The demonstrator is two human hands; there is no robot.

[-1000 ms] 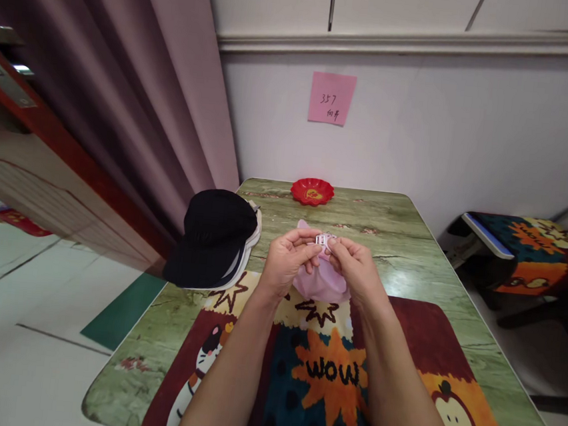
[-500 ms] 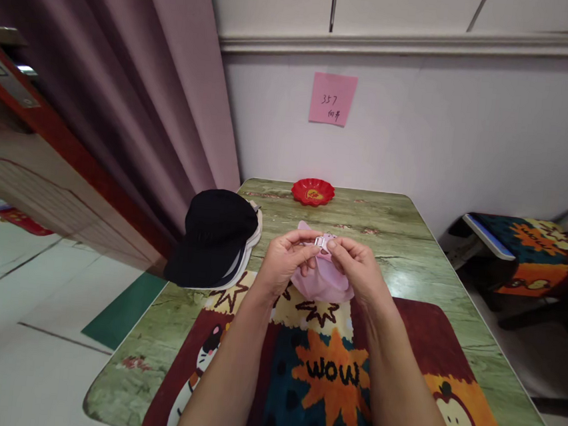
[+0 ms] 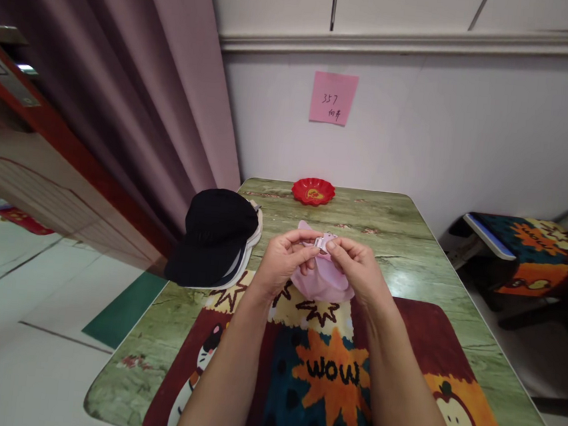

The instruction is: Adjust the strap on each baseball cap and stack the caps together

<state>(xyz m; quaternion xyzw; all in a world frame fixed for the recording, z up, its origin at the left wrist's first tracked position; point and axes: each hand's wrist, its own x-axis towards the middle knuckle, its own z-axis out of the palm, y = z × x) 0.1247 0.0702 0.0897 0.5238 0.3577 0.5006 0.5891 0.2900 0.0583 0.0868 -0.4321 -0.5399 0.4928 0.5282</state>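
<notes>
A pink cap (image 3: 325, 282) rests on the table between my hands, its lower part over the edge of a colourful mat (image 3: 334, 318). At its top is a small silver buckle (image 3: 321, 243) on the strap. My left hand (image 3: 287, 259) pinches the strap and buckle from the left with thumb and index finger. From the right, my right hand (image 3: 357, 263) pinches the buckle's other side. The fingertips hide part of the strap.
A black cap (image 3: 216, 236) lies on top of lighter caps at the table's left side. A red scalloped dish (image 3: 313, 191) sits at the back of the green table (image 3: 389, 216). Behind are a wall with a pink note (image 3: 333, 98) and, at right, a mat-covered stool (image 3: 536, 251).
The buckle has tilted slightly between my fingertips. Both hands are otherwise in nearly the same place.
</notes>
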